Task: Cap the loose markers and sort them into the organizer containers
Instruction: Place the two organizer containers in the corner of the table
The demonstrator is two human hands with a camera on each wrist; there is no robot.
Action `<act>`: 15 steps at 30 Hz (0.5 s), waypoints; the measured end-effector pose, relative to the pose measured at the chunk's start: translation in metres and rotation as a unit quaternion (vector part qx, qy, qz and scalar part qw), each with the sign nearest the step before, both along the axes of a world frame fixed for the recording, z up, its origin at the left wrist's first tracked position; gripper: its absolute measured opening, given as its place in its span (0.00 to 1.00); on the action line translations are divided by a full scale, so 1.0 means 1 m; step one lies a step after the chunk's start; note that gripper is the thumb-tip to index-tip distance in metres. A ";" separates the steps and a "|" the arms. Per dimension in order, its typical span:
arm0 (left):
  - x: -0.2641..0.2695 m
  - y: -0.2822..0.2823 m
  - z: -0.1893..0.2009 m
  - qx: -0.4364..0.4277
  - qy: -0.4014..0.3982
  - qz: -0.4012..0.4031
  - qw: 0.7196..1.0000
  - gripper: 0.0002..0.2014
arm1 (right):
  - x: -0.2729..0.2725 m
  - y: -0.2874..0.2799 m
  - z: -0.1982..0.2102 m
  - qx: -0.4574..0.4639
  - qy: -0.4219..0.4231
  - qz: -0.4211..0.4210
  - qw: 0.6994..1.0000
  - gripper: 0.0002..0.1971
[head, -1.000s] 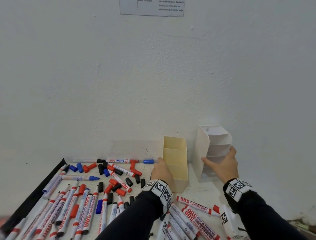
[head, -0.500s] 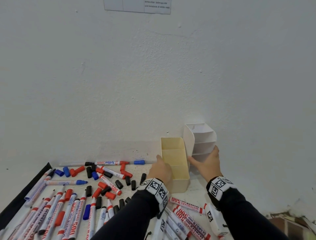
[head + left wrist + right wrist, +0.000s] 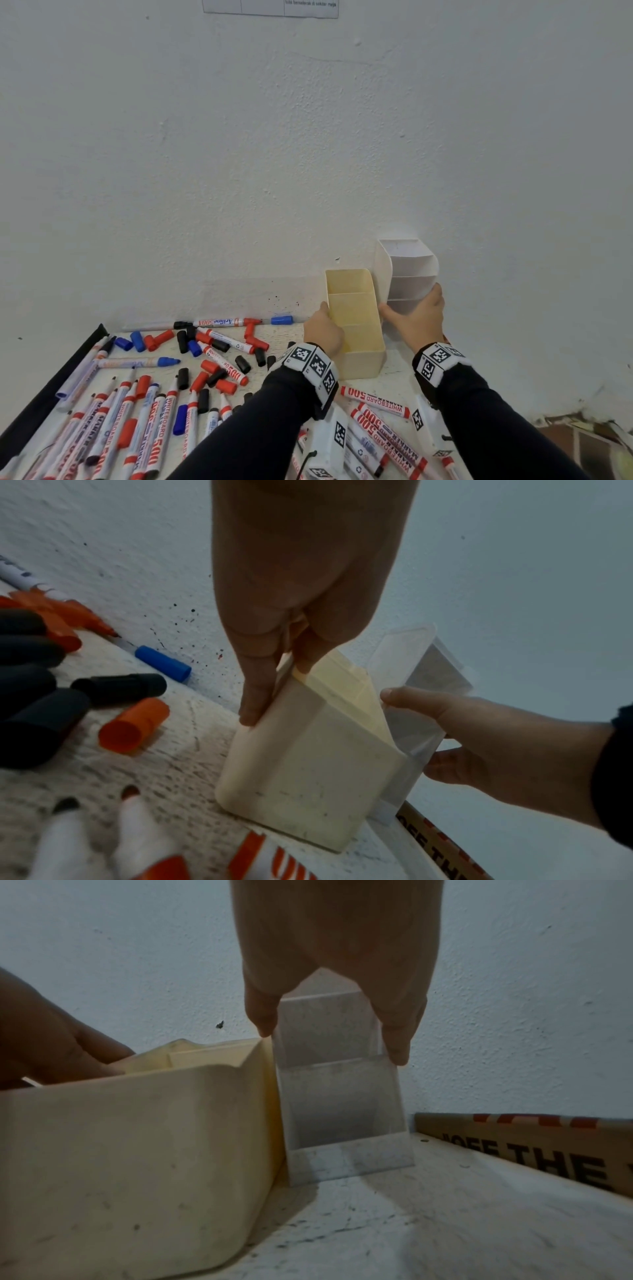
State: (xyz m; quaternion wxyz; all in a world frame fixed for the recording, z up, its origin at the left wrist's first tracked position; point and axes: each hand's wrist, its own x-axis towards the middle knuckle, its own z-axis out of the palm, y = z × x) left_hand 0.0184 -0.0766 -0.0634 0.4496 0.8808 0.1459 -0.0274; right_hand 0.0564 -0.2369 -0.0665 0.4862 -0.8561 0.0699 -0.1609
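A cream three-compartment organizer stands by the wall. My left hand pinches its left wall, thumb inside and fingers outside. A white tiered organizer stands right beside it, touching its right side. My right hand grips the white organizer from the front, thumb on its left wall and fingers on its right wall. Both organizers hold nothing. Many loose whiteboard markers and red, blue and black caps lie scattered on the table to the left.
More markers lie under my forearms near the table's front. The white wall rises just behind the organizers. A black edge bounds the table on the left. A printed cardboard strip runs along the right.
My right hand has slid the white organizer left until it touches the cream one. My left hand has kept its hold on the cream organizer.
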 end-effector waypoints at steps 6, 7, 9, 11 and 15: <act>0.004 0.007 -0.008 -0.042 0.002 -0.010 0.999 0.21 | 0.003 -0.003 0.000 0.013 0.019 0.012 1.000 0.56; 0.005 0.007 -0.010 -0.042 0.004 -0.009 0.999 0.22 | 0.003 -0.003 0.000 0.017 0.021 0.013 1.000 0.56; 0.005 0.008 -0.010 -0.044 0.009 -0.012 0.999 0.24 | 0.004 -0.003 -0.001 0.026 0.024 0.018 0.999 0.56; 0.002 0.008 -0.007 -0.056 0.009 -0.019 0.998 0.23 | 0.004 -0.003 -0.002 0.031 0.022 0.021 0.999 0.56; -0.011 0.008 0.005 -0.073 -0.002 -0.021 0.997 0.22 | -0.001 -0.008 0.000 0.036 0.016 0.040 0.998 0.59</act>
